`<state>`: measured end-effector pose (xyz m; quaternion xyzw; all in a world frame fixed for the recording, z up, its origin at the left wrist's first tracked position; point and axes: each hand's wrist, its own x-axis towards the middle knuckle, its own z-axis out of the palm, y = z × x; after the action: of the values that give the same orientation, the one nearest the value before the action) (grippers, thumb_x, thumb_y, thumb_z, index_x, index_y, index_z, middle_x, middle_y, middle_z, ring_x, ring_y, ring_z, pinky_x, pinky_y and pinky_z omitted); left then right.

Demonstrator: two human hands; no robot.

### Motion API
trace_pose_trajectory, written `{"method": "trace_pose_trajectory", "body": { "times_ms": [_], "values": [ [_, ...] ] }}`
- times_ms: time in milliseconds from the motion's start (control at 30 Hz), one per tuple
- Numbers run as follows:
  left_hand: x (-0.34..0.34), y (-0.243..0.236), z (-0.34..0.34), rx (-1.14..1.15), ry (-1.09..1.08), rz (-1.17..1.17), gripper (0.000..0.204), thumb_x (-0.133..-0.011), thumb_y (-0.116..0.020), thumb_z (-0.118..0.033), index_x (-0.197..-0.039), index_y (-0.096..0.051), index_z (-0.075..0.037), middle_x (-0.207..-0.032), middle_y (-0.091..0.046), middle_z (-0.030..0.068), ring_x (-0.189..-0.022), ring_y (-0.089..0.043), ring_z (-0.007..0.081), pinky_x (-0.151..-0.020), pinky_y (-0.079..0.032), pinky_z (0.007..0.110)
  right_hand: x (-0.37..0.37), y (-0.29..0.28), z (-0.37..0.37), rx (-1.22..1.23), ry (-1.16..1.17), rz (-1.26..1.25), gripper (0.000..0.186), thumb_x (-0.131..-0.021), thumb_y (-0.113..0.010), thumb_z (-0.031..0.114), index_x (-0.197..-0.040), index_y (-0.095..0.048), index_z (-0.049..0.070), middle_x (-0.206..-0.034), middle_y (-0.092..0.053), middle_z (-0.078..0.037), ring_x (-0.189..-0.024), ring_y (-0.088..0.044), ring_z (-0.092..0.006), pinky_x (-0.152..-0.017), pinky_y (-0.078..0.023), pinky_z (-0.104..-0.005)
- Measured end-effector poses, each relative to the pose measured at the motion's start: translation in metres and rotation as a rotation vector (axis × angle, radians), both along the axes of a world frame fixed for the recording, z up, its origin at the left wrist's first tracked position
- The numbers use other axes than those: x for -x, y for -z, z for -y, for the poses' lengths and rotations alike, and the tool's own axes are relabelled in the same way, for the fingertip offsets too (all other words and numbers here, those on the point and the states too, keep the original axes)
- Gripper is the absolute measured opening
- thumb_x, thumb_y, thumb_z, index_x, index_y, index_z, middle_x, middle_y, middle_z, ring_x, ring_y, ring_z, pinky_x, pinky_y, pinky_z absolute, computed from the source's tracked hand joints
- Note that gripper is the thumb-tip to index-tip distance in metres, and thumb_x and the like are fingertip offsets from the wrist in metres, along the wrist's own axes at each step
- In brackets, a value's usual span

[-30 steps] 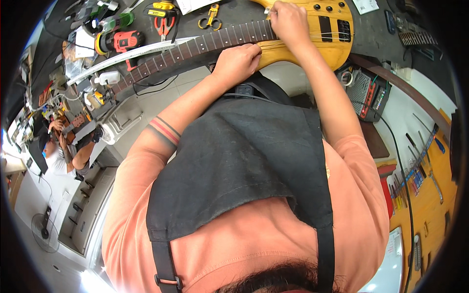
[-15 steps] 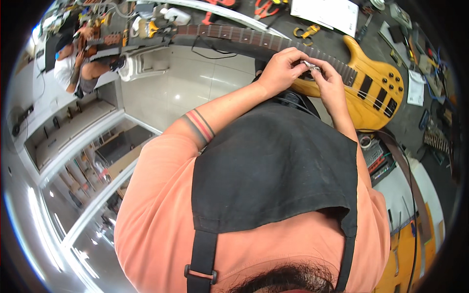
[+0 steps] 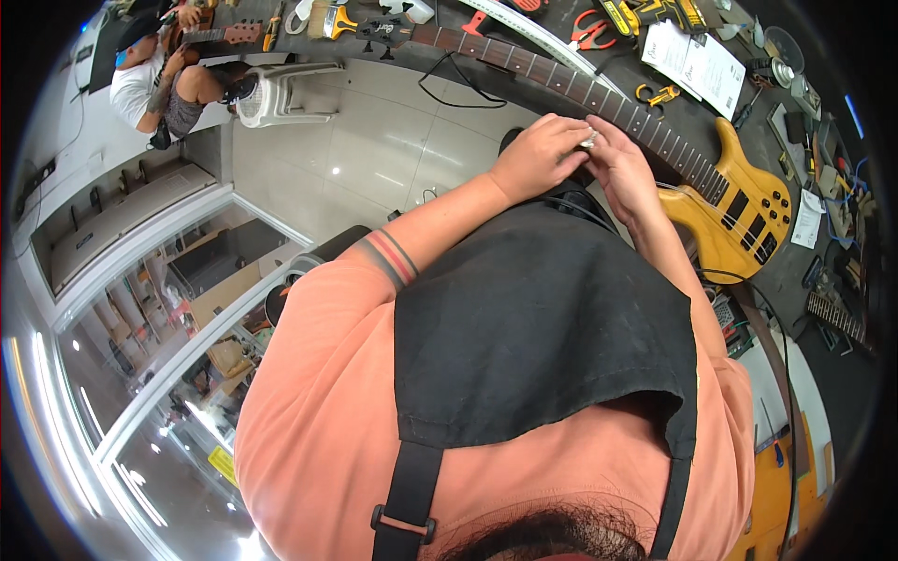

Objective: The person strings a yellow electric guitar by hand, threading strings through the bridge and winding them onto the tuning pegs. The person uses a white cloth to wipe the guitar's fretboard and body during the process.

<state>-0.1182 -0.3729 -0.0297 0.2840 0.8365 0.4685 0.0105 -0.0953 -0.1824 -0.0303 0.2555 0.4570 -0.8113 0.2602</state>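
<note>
My left hand and my right hand meet just in front of a yellow wooden electric guitar, their fingers closed around a small silvery object, too small to make out exactly. The long dark fretted neck runs leftward along the bench to a black headstock. A few loose strings show over the guitar's body near the pickups.
The dark bench holds papers, yellow snips, red pliers, a drill and another fretted neck. At upper left a seated co-worker holds a guitar near a white plastic chair. A black cable dangles below the bench edge.
My hands have left their separate places on the guitar and come together on the small silvery object. The view has shifted, so the guitar appears farther right and lower.
</note>
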Motion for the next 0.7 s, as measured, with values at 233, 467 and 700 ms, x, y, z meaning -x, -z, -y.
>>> {"method": "trace_pose_trajectory", "body": {
  "times_ms": [233, 467, 700],
  "values": [
    [0.027, 0.022, 0.084, 0.01, 0.033, 0.061, 0.028, -0.089, -0.075, -0.001, -0.116, -0.077, -0.006, -0.107, -0.074, 0.011, -0.101, -0.07, 0.0324, -0.089, -0.057, 0.042, 0.005, 0.012, 0.077, 0.046, -0.048, 0.027, 0.066, -0.107, -0.057, 0.012, -0.166, -0.034, -0.008, -0.163, -0.05, -0.019, -0.149, -0.051, -0.0252, -0.127, -0.037, -0.0355],
    [0.095, 0.047, 0.135, 0.074, -0.016, 0.023, 0.027, -0.087, -0.074, 0.005, -0.112, -0.078, -0.005, -0.102, -0.074, 0.0087, -0.097, -0.07, 0.0295, -0.085, -0.058, 0.039, 0.033, 0.068, 0.118, -0.119, 0.011, 0.037, 0.052, -0.109, -0.059, 0.019, -0.153, -0.05, -0.007, -0.135, -0.074, -0.018, -0.124, -0.07, -0.024, -0.109, -0.051, -0.0356],
    [0.134, 0.051, 0.121, 0.187, 0.165, -0.101, 0.021, -0.085, -0.075, -0.005, -0.105, -0.076, -0.01, -0.104, -0.065, 0.0085, -0.108, -0.061, 0.0312, -0.1, -0.039, 0.051, 0.039, 0.135, 0.105, -0.21, 0.258, -0.058, 0.045, -0.106, -0.06, 0.011, -0.145, -0.051, -0.01, -0.137, -0.071, -0.021, -0.121, -0.072, -0.0253, -0.104, -0.054, -0.0341]
  ]
}}
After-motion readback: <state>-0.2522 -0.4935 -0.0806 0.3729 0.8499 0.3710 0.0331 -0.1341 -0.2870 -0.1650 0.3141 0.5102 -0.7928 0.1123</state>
